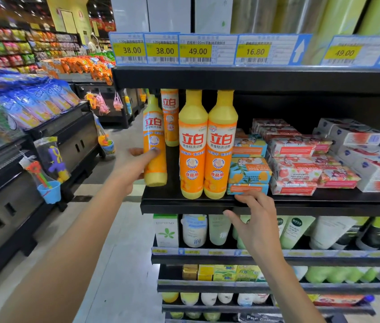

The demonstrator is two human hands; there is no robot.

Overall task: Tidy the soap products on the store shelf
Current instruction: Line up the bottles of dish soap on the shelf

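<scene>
On the black store shelf (324, 203), at its left end, the left hand (135, 165) grips one yellow-orange detergent bottle (154, 136), with the thumb across the front label and the remaining fingers behind the body. The held bottle sits slightly off vertical; whether its base rests on the shelf cannot be told. Just right of it and further back, a second detergent bottle (171, 117) stands upright. Two front bottles (193, 145) of the same kind stand upright at the shelf front, touching side by side. Directly right of them, blue-and-orange soap boxes (249, 170) lie stacked against the right-hand front bottle. Further right lie stacks of pink-and-red soap boxes (293, 173), then white soap boxes (370, 159). The right hand (254, 220) is spread wide and holds nothing. Its fingertips (249, 198) rest at the front edge of the shelf, just below the lowest blue box, and its thumb extends left below the shelf lip. Price tags (198, 51) line the edge of the shelf above, reading 38.00, 38.00, 49.00, 16.80 and 49.00. The next shelf down carries tubes and bottles (193, 230). Across the aisle to the left, hanging toy sets (49, 164) are fixed to a dark display bin.
</scene>
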